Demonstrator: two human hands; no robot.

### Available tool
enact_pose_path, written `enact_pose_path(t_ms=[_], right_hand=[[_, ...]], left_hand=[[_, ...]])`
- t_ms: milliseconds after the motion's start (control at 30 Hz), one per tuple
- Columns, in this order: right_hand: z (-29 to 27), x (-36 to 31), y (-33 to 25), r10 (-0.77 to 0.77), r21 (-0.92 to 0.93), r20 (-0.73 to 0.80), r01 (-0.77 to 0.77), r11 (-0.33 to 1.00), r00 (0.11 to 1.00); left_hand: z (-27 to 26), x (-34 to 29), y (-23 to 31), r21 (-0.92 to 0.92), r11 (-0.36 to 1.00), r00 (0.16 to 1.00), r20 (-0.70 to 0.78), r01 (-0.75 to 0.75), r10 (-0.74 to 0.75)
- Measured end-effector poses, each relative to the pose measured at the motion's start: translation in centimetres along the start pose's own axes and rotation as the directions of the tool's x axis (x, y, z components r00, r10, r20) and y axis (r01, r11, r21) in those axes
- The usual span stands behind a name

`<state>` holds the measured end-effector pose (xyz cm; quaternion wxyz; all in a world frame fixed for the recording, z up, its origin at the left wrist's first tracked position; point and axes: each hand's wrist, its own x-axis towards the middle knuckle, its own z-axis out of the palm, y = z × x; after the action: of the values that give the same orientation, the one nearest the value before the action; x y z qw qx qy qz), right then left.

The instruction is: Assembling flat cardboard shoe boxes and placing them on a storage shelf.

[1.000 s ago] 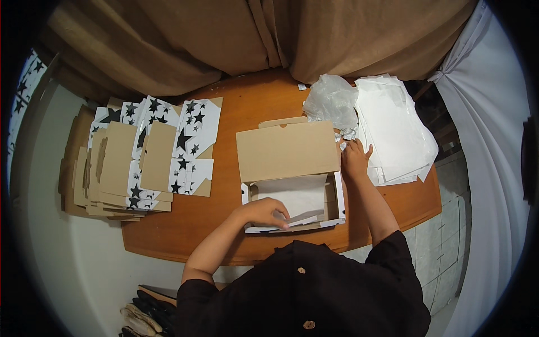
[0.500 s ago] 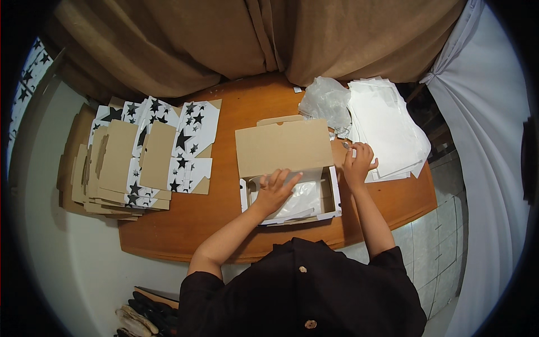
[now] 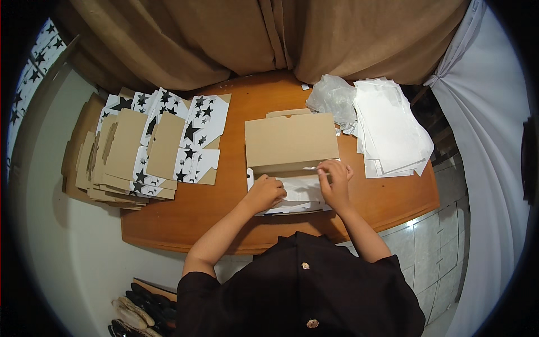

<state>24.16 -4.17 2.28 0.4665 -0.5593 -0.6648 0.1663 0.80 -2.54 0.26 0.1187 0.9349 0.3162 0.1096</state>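
An open cardboard box [image 3: 292, 140], brown inside with its lid raised toward the far side, stands in front of me on the table. White tissue-like paper [image 3: 302, 190] lies inside it. At the box's left end, my left hand [image 3: 266, 194] has its fingers curled down on the paper's edge. Over the right end, my right hand [image 3: 336, 182] pinches a small whitish piece [image 3: 310, 168], too small to name for sure. What lies under the paper is hidden.
Flattened star-printed boxes [image 3: 193, 132] are stacked on the left of the wooden table [image 3: 236, 106]. A crumpled clear plastic bag [image 3: 332, 98] and a pile of white sheets [image 3: 393, 129] lie at the far right. Shoes [image 3: 140, 312] are on the floor at lower left.
My right hand has moved left from beside the paper pile to over the box, bringing the small piece. My left hand's spread fingers have curled onto the paper at the left end.
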Motion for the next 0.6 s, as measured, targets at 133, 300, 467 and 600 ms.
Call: enact_pose_path(t_ms=[133, 300, 467, 600], right_hand=[[1.4, -2.0, 0.8, -0.23, -0.27, 0.332, 0.326, 0.906, 0.915], [1.0, -2.3, 1.3, -0.054, -0.203, 0.42, 0.152, 0.967, 0.906], [-0.3, 0.1, 1.5, 0.052, -0.175, 0.19, -0.018, 0.984, 0.98], [1.4, 2.4, 5.4, 0.112, -0.163, -0.019, -0.113, 0.98, 0.994]], left_hand=[[0.1, -0.5, -0.7, -0.209, 0.966, 0.957, 0.274, 0.154, -0.093], [-5.1, -1.4, 0.4, -0.225, 0.931, 0.952, 0.171, 0.287, -0.252], [-4.7, -4.9, 3.6, -0.212, 0.963, 0.943, -0.249, 0.169, -0.22], [-0.3, -5.9, 6.1, -0.028, 0.973, 0.963, -0.141, 0.23, -0.232]])
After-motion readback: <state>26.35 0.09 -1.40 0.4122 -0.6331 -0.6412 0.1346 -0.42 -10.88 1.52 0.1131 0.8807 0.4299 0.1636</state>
